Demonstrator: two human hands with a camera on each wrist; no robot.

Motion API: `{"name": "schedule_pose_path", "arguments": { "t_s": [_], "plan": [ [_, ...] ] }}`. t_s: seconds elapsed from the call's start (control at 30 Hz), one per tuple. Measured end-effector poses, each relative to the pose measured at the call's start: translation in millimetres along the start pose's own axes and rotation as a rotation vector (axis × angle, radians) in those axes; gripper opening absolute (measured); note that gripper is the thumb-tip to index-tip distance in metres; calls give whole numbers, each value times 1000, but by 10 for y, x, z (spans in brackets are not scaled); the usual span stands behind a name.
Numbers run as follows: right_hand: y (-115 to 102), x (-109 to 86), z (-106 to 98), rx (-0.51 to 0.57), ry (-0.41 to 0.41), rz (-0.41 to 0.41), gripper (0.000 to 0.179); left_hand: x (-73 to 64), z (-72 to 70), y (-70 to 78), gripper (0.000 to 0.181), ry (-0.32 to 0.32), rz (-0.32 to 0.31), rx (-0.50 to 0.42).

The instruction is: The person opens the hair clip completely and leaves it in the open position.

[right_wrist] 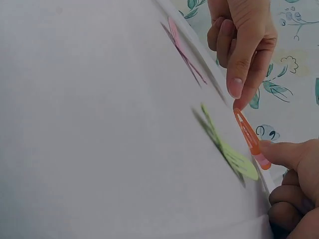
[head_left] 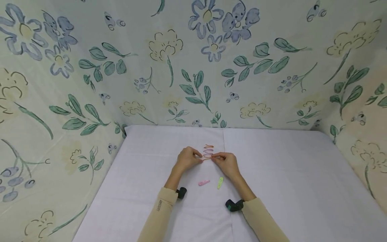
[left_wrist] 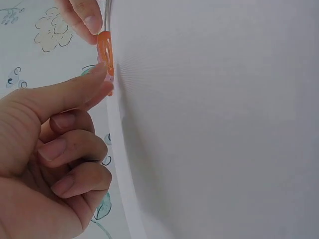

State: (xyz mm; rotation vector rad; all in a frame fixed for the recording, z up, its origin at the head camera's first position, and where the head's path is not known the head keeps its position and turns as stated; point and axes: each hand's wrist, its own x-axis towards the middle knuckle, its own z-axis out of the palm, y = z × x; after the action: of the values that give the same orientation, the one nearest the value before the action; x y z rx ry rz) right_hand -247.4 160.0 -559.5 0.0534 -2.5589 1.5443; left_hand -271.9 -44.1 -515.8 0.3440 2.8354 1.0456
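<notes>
My left hand (head_left: pixel 188 158) and right hand (head_left: pixel 227 164) meet at an orange snap hair clip (right_wrist: pixel 245 130) near the middle of the white table. The left thumb and index finger pinch its narrow end, while the right thumb and fingers pinch its wide end. In the head view, a short column of clips lies just beyond it, with another orange clip (head_left: pixel 208 146) farthest away. Closer to me lie a pink hair clip (head_left: pixel 204 183) and a yellow-green hair clip (head_left: pixel 220 182), both apart from the hands.
A white cloth (head_left: pixel 287 188) covers the table and shows a few creases. Flower-printed fabric (head_left: pixel 169 84) hangs behind the table's far edge and along both sides. Dark wrist cameras (head_left: pixel 234 205) stick out from under the beige sleeves (head_left: pixel 263 218).
</notes>
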Motion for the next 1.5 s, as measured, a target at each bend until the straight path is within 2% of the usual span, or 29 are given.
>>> {"name": "schedule_pose_path", "arguments": {
  "t_s": [0.13,0.27,0.47,0.63,0.73,0.87,1.03,1.17,1.4,1.5],
  "plan": [
    [12,-64,-94,38,-34,45,13,-105,-22,-11,17,-39,-2,-41],
    [25,-207,-262,34,-73,98,14,-226,-37,2,15,-129,4,-96],
    [94,-497,-527,-10,-234,137,17,-319,-35,50,15,-275,35,-140],
    [131,-643,-590,17,-354,76,21,-340,-50,69,14,-311,40,-140],
    [127,-647,-574,17,-380,18,19,-350,-53,66,11,-359,65,-139],
    [121,-629,-552,-15,-371,-9,8,-367,-44,71,9,-444,116,-152],
    [114,-620,-529,8,-349,-20,6,-393,-2,91,6,-483,172,-184],
    [106,-620,-492,52,-279,-5,8,-402,36,112,4,-460,193,-213],
    [60,-636,-436,158,-158,-4,8,-385,7,152,4,-435,180,-277],
    [8,-647,-416,188,-128,-7,8,-384,-14,150,4,-373,194,-300]
  ]
}}
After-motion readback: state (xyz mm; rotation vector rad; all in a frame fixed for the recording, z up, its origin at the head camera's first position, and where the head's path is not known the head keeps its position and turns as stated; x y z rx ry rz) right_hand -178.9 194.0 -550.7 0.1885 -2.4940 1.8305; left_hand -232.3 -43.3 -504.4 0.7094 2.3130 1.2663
